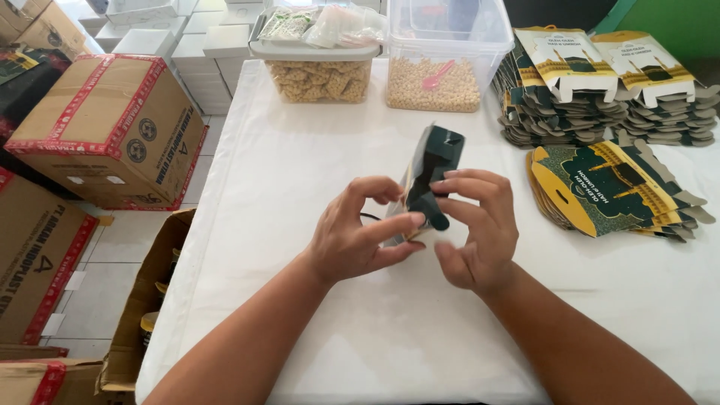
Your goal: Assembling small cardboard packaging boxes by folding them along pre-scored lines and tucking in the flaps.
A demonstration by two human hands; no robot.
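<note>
On white table point(300, 172) | hands point(420, 232) both pinch dark-green carton point(435, 157) | brown boxes point(112, 127) on tiled floor point(105, 292)

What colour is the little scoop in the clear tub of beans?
Pink; the scoop shows best in the head view.

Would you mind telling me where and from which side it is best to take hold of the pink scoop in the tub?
Probably by its handle, from above. The pink scoop lies on the pale round pieces inside the clear tub, whose walls block any sideways reach. The handle slants up to the right and looks free; the bowl end lies lower left among the pieces.
</note>
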